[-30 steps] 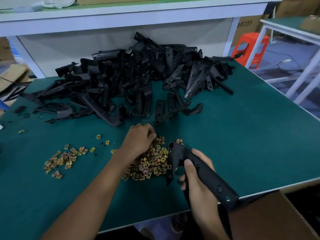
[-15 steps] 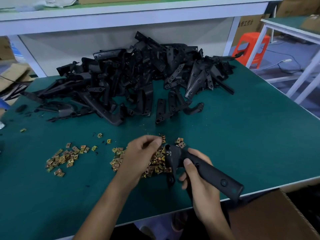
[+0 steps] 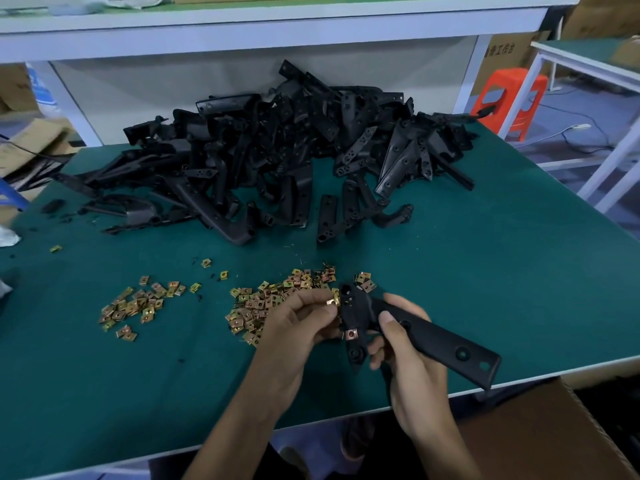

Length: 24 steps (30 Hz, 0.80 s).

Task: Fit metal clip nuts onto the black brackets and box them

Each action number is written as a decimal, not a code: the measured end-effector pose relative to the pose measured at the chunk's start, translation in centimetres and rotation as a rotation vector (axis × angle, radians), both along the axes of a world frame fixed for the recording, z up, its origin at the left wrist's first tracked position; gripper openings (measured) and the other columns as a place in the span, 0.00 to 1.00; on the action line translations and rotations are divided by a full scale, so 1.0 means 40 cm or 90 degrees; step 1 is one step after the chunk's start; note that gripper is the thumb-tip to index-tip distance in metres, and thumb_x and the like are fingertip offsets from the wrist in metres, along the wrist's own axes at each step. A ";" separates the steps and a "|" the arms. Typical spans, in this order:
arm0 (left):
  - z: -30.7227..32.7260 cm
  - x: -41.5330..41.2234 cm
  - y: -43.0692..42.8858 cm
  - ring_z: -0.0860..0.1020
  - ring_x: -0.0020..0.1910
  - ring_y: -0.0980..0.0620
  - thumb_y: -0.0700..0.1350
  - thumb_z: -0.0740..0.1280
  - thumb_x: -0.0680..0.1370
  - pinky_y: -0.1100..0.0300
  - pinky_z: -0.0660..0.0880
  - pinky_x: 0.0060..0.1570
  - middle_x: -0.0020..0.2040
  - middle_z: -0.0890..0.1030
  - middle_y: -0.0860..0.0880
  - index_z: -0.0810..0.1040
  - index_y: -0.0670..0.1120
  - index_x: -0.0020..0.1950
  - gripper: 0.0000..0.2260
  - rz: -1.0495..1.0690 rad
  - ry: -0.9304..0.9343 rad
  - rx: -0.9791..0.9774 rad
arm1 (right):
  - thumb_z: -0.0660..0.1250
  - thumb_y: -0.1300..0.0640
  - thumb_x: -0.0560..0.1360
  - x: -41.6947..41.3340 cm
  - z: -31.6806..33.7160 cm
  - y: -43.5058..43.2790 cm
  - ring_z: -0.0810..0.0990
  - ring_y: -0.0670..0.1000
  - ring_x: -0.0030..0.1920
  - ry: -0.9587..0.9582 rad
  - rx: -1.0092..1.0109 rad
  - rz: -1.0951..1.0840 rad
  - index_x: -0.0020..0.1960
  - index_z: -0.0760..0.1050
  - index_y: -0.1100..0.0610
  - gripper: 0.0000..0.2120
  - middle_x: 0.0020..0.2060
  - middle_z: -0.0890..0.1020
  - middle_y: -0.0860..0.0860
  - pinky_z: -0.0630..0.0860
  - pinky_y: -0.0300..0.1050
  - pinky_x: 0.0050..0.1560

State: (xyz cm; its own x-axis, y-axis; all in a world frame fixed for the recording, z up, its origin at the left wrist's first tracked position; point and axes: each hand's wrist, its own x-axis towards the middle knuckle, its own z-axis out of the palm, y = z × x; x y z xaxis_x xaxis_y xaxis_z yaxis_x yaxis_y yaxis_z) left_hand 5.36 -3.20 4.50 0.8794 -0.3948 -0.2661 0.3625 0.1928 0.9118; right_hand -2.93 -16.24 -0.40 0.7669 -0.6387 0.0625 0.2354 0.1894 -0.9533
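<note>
A cardboard box [image 3: 540, 431] is sitting at the near right, below the table [image 3: 502, 271] edge. Just above it, the right hand [image 3: 405, 355] is gripping a black bracket [image 3: 436, 339], with fingers curled round its middle and the thumb lying on top. The bracket's long flat end is sticking out to the right over the table's near edge, and its head is pointing left. A fitted nut [image 3: 350, 335] is sitting clipped on the near part of that head. The left hand [image 3: 298, 323] is pinching a loose nut [image 3: 331, 302] between thumb and fingertips, holding it against the head's left edge.

Just beyond the left hand, a nut pile [image 3: 263, 299] is spreading over the green table. A small pile [image 3: 135, 306] is lying well to its left, with a few strays between and beyond.

Farther back, a heap [image 3: 277, 150] of black brackets is covering the table's far side. Behind it a white shelf [image 3: 242, 32] is running across, and an orange stool [image 3: 509, 98] is standing at the far right.
</note>
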 end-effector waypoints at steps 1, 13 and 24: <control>0.003 0.000 0.000 0.82 0.39 0.51 0.32 0.67 0.78 0.61 0.81 0.41 0.41 0.84 0.45 0.80 0.40 0.52 0.06 0.000 0.003 -0.005 | 0.70 0.52 0.78 -0.001 -0.002 0.000 0.79 0.53 0.35 0.001 -0.003 0.002 0.61 0.81 0.49 0.12 0.38 0.81 0.57 0.76 0.43 0.31; 0.013 0.040 0.041 0.81 0.35 0.53 0.32 0.72 0.74 0.63 0.79 0.36 0.37 0.84 0.46 0.84 0.41 0.47 0.06 -0.088 0.010 0.062 | 0.71 0.47 0.77 -0.002 -0.015 0.001 0.78 0.55 0.34 0.009 -0.030 0.021 0.64 0.79 0.51 0.18 0.34 0.80 0.57 0.76 0.44 0.33; 0.039 0.080 0.079 0.81 0.34 0.51 0.34 0.75 0.71 0.61 0.78 0.34 0.37 0.82 0.44 0.79 0.41 0.59 0.17 -0.245 0.016 0.134 | 0.72 0.49 0.77 -0.017 0.003 -0.017 0.79 0.54 0.34 0.049 -0.058 0.103 0.60 0.81 0.48 0.12 0.34 0.81 0.56 0.78 0.44 0.35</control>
State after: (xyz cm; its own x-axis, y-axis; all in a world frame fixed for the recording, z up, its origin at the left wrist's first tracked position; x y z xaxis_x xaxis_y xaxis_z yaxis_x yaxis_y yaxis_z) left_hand 8.57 -0.02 6.06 0.6712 -0.6274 -0.3948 0.3938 -0.1494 0.9070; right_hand -3.61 -16.91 -0.28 0.8641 -0.5007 0.0516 0.1347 0.1313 -0.9822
